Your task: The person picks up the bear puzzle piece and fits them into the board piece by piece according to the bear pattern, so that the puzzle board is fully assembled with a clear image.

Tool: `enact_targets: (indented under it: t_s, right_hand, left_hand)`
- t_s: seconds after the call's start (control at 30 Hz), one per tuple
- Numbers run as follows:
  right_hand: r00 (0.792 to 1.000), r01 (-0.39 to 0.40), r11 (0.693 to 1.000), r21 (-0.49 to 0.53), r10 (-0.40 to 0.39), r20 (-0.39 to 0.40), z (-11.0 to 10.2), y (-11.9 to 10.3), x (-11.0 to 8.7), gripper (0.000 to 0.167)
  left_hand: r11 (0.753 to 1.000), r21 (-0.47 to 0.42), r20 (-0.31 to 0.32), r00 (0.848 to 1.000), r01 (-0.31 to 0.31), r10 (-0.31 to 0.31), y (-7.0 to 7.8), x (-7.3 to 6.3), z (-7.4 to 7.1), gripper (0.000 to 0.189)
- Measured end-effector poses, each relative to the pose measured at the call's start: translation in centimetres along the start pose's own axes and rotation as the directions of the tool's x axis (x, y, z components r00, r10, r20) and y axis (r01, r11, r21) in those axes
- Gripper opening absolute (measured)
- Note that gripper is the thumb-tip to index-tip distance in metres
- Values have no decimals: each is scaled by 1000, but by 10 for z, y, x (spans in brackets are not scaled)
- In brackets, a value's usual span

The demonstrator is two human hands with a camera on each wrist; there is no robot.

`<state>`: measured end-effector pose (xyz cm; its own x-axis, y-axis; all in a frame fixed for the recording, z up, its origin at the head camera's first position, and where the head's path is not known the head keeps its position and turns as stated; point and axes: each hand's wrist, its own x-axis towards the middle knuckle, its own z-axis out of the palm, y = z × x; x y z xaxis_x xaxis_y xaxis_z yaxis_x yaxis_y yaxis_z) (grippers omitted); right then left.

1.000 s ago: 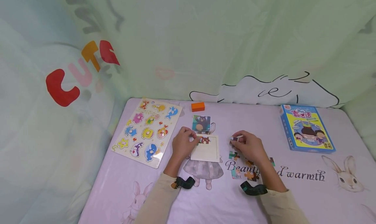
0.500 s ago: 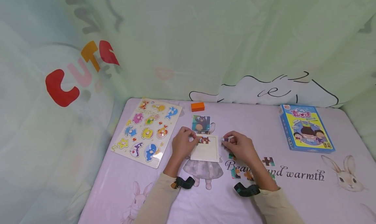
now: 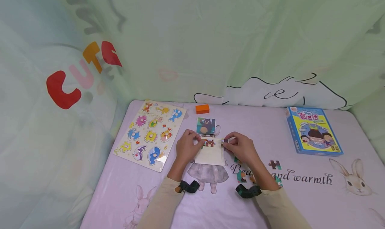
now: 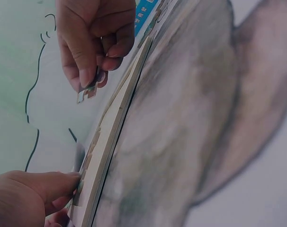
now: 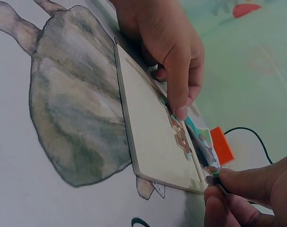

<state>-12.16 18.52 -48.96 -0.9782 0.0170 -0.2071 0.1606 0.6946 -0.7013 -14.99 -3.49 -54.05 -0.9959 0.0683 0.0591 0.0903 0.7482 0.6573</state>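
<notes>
A pale wooden puzzle board (image 3: 209,157) lies on the table, with joined bear-picture pieces (image 3: 209,143) along its top edge. My left hand (image 3: 187,146) holds the board's upper left corner, its thumb over the fitted pieces; the fingers behind are partly hidden. Over the upper right corner, my right hand (image 3: 243,148) pinches a small dark jigsaw piece (image 3: 225,141) between thumb and fingers. In the left wrist view this jigsaw piece (image 4: 88,92) hangs apart from the board. Loose pieces (image 3: 274,164) lie right of the board, some under the right forearm.
A bear picture card (image 3: 206,126) lies just behind the board, and an orange block (image 3: 202,108) farther back. On the left rests a sea-animal peg puzzle (image 3: 145,139); a blue and yellow box (image 3: 315,132) lies at right. Curtain fabric (image 3: 192,48) hangs behind the table.
My right hand has carried the jigsaw piece leftward, from above the loose pieces to the board's upper right corner. The left hand has stayed in place.
</notes>
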Motion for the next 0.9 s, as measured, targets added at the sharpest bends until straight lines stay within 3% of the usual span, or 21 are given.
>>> enact_targets:
  t_s: [0.47,0.9]
  right_hand:
    - [1000,17,999,34,-18,8,13,-8,10,30]
    - [1000,5,1000,-6,-5,-27,19,-11,17,28]
  left_hand:
    - [1000,-1,15,1000,5,-5,1,0,-1,20]
    - [1000,8,17,1000,8,-8,1,0,-1,19]
